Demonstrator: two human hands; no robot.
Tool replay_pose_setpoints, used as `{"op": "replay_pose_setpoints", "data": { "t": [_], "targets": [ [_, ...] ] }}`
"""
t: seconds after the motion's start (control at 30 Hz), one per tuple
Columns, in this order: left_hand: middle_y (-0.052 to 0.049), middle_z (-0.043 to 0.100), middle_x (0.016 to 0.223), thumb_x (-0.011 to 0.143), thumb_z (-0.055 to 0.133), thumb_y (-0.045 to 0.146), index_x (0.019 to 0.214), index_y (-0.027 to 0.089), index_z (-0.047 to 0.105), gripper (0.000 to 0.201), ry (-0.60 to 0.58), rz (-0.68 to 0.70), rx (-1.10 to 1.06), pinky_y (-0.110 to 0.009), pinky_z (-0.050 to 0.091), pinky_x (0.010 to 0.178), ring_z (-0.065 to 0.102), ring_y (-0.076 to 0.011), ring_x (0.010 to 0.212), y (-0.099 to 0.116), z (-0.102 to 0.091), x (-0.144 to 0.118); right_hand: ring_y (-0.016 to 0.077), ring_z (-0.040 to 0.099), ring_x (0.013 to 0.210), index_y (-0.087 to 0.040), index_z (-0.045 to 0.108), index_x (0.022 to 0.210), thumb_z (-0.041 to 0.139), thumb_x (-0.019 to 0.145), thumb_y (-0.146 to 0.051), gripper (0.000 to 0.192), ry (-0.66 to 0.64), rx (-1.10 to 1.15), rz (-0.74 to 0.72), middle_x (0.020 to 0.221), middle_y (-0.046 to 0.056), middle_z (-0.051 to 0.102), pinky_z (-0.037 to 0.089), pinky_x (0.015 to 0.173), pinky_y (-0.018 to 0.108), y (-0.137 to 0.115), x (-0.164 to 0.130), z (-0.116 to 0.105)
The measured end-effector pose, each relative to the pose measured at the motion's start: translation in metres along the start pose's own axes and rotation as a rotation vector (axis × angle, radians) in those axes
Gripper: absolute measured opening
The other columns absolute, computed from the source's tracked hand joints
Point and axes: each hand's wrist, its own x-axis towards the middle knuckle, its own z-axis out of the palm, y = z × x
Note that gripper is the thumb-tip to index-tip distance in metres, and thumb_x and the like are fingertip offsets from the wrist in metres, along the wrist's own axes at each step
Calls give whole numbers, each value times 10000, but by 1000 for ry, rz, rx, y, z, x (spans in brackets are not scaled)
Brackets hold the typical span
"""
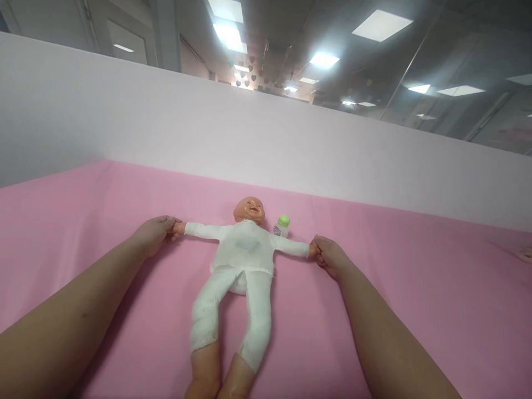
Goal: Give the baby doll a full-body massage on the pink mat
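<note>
A doll (pixel 246 252) in white lies face up on a pink sheet (pixel 141 327), each outstretched hand grasped by the person's left hand (pixel 155 233) or right hand (pixel 331 256); a green-capped bottle (pixel 282 224) sits near its shoulder.

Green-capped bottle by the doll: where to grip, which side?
Probably the green cap, right hand from the right once it frees the doll: the cap end is exposed, while the doll's sleeve hides the bottle's near end and the doll's head sits left. Whether it stands or lies is unclear.
</note>
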Motion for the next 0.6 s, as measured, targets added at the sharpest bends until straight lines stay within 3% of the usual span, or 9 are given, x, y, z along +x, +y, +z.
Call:
{"op": "replay_pose_setpoints", "data": {
  "t": [0.17,0.3,0.43,0.6],
  "targets": [
    [-108,677,755,783,645,83,918,87,711,151,3,-32,1,-241,542,517,613,-146,563,0,-2,2,70,306,417,-224,611,866,696,793,-330,155,49,43,6,565,-51,481,207,386,193,1,1,-2],
    [-94,678,782,727,713,48,996,87,692,273,-19,-15,-37,-246,545,543,613,-138,574,-1,-3,-1,83,375,454,-226,638,958,721,723,-213,250,60,107,5,640,-18,550,267,389,203,1,0,-2],
    [-61,688,834,663,777,25,1047,128,692,407,-89,44,-121,-214,552,599,635,-129,664,1,4,-10,105,438,507,-221,667,958,721,764,-304,218,62,204,-28,704,13,592,348,407,230,-6,-2,2],
    [-68,699,908,687,747,7,930,146,731,281,-218,-27,-145,-208,583,663,668,-145,777,3,23,-24,123,531,609,-219,691,1017,792,776,-336,286,-37,342,-54,784,25,635,492,510,236,-16,-10,16]
  ]
}}
